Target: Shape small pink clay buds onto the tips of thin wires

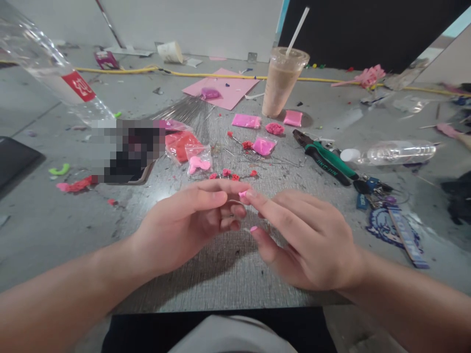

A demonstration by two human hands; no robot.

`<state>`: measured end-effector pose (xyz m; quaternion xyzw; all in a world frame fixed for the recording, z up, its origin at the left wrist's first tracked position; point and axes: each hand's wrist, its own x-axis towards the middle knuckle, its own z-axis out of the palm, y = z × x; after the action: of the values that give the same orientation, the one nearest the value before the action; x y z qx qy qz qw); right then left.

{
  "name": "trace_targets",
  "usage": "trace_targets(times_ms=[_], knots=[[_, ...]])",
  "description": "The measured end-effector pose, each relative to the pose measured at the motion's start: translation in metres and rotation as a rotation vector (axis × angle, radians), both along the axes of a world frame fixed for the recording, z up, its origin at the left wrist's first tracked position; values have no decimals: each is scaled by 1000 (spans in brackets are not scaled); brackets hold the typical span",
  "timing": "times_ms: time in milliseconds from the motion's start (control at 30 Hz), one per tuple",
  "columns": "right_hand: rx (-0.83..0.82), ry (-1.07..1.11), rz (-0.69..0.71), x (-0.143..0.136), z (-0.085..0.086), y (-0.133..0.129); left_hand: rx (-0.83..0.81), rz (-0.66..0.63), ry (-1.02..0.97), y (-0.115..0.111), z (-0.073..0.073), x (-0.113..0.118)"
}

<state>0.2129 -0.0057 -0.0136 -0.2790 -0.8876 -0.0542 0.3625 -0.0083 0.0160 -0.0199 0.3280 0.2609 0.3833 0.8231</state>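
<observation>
A tiny piece of pink clay (243,194) lies at the tip of my left index finger, where my right index fingertip touches it. My left hand (187,215) is half open, its thumb apart from the index finger and the other fingers curled. My right hand (309,235) has its thumb spread away below the index finger, and a bit of pink shows on the thumb tip (253,229). Just beyond my hands lie small red clay flowers (226,173) on wires, a bag of light pink clay (199,164) and a bright pink packet (264,145).
Green-handled pliers (327,159), keys (371,189) and a lying bottle (397,152) are on the right. A drink cup with a straw (281,83) stands behind. At left are a tilted bottle (55,73) and a phone (128,159); thin wires (191,110) fan out near a pink sheet (235,86).
</observation>
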Motion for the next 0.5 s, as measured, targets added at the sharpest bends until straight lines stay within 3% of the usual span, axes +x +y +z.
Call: trace_targets(times_ms=[367, 500], knots=[[119, -174, -79, 2, 0, 3, 32, -77, 105, 1, 2, 1], [114, -177, -73, 4, 3, 3, 3, -52, 143, 1, 2, 1]])
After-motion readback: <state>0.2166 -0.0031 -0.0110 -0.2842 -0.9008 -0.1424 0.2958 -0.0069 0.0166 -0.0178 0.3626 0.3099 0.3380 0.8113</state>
